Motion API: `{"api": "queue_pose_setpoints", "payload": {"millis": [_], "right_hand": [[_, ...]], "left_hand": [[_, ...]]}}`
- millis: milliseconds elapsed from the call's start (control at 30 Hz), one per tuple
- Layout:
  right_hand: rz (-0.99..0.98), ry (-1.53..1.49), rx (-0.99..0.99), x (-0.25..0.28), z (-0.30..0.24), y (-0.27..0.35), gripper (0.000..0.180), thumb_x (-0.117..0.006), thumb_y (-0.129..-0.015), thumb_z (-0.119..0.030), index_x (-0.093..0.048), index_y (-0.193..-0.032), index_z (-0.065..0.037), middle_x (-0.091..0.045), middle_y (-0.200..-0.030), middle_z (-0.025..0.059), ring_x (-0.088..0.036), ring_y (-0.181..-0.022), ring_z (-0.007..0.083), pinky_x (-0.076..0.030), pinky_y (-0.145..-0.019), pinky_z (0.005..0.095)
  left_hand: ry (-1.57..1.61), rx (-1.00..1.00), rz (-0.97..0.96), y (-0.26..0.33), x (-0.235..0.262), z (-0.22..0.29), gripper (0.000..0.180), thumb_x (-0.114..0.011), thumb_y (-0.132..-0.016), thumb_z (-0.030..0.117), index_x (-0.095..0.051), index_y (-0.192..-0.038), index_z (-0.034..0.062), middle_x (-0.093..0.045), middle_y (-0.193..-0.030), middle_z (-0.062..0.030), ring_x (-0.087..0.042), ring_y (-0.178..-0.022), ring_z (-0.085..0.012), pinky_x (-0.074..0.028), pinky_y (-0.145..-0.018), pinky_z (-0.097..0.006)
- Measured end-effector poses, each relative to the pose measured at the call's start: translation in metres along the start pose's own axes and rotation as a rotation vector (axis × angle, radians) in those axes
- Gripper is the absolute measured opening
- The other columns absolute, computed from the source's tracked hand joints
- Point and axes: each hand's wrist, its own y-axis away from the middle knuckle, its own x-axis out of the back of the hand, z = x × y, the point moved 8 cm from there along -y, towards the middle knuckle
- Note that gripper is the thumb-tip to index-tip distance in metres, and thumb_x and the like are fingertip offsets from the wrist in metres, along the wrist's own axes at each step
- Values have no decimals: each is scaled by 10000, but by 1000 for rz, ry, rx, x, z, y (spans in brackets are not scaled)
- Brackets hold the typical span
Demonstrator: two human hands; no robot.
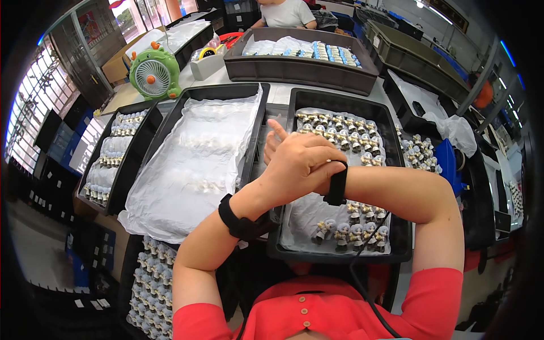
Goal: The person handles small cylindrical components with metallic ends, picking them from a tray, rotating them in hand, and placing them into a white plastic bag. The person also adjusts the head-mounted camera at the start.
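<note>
My left hand (300, 164) lies across the back of my right hand. Its fingers bend over to the black wristband (338, 186) on my right wrist and pinch at its edge. Partly hidden beneath it, my right hand (274, 140) points to the left with its visible fingers apart and holds nothing I can see. Another black band (233, 218) circles my left wrist. Both hands hover over the near edge of a black tray (401, 226), where several small figurines (357, 235) with pale hair rest in rows on white sheeting.
Left of it stands a black tray lined with white sheeting (195, 153). More figurines fill a tray at far left (110, 161) and one below (150, 289). A green fan (154, 76), a large grey bin (300, 73) and a person (283, 14) are beyond. A thin cable (354, 272) hangs before me.
</note>
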Motion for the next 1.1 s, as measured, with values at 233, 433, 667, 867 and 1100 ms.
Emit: {"api": "queue_pose_setpoints", "payload": {"millis": [233, 433, 667, 867, 1100], "right_hand": [[-312, -14, 55, -14, -48, -7, 158, -540, -757, -96, -584, -886, -15, -584, -817, 100, -572, -796, 211, -440, -698, 325], [-747, -258, 182, 37, -44, -34, 101, -584, -643, -65, -590, -735, -24, -565, -703, 92, -584, -675, 206, -451, -576, 309], [-565, -1225, 33, 74, -12, -55, 58, -630, -756, -101, -633, -778, -47, -562, -642, 70, -557, -594, 233, -446, -528, 324], [605, -1534, -418, 167, 107, -58, 90, -631, -768, -186, -624, -681, -162, -535, -573, -43, -533, -602, 108, -393, -746, 296], [574, -1805, -416, 161, 123, -54, 105, -590, -795, -213, -658, -716, -205, -514, -517, -107, -499, -586, 21, -344, -790, 238]], "left_hand": [[192, 336, -200, 8, 6, -22, 87, -609, -792, 45, -612, -833, -32, -618, -668, -78, -583, -615, -119, -463, -575, -248], [763, 669, -328, 24, -9, -35, 209, -579, -882, 186, -585, -850, -21, -569, -715, -1, -535, -618, -58, -436, -571, -203], [1148, 888, -274, 47, -40, -56, 150, -589, -858, 161, -625, -860, 16, -621, -760, -22, -556, -672, -61, -453, -587, -225], [1340, 1120, -302, 61, -63, -53, 179, -565, -863, 200, -552, -878, 22, -621, -775, -91, -645, -648, -152, -484, -551, -222], [1368, 970, -144, 46, -54, -33, 235, -522, -901, 179, -571, -1068, 21, -629, -776, -77, -652, -660, -135, -493, -558, -186]]}}
